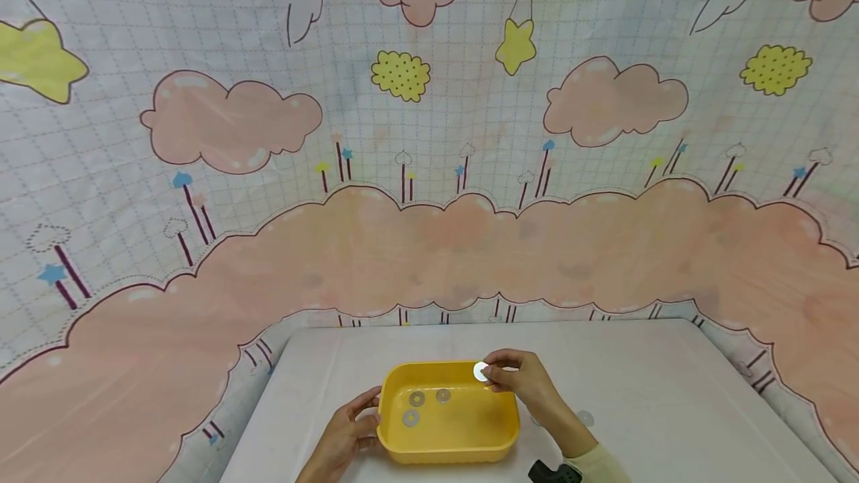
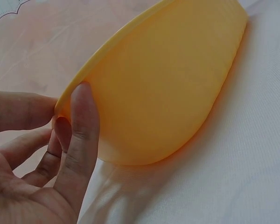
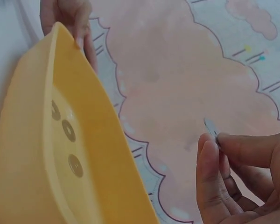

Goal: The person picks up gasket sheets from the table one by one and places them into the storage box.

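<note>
A yellow plastic bin (image 1: 450, 455) stands on the white table, with three flat metal washers (image 1: 417, 399) lying on its floor toward the left. At the bin's left end, my left hand (image 1: 345, 427) holds the wall; in the left wrist view the thumb (image 2: 85, 121) presses the outside, and the index finger meets the rim. Over the bin's far right corner, my right hand (image 1: 526, 379) pinches another washer (image 1: 480, 371) between thumb and fingertips. The right wrist view shows this washer (image 3: 210, 126) nearly edge-on, above rim height; its centre is hidden.
Right of the bin, a round grey washer (image 1: 585, 418) lies on the white table (image 1: 671, 393). Another round piece (image 1: 536, 421) is mostly hidden by the right wrist. A dark wrist device (image 1: 554, 472) sits at the right sleeve. A patterned cloth (image 1: 470, 259) hangs behind the table.
</note>
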The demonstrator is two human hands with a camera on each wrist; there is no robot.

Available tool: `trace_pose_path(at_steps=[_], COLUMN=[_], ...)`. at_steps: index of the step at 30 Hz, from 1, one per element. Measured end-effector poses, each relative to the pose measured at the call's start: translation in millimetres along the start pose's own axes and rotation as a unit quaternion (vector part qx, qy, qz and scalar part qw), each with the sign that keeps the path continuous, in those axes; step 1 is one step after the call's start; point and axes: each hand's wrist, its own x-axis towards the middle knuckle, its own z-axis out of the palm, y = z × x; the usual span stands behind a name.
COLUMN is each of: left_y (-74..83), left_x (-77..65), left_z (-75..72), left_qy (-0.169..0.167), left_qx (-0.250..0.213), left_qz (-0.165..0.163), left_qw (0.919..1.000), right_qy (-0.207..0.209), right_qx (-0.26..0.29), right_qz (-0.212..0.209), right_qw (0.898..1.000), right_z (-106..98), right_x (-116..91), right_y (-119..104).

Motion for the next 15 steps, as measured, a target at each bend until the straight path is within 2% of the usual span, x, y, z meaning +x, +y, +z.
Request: trace_pose_path(at_steps=[15], left_y=[0.5], left_x=[-3.2], left_z=[2.2], left_qy=[0.012], left_qx=[-0.002], left_qz=[-0.011], left_qw=[0.9999], right_qy=[-0.03], right_qx=[0.063], right_qz=[0.027], right_qw=[0.997], right_z=[30], right_x=[4], right_y=[15])
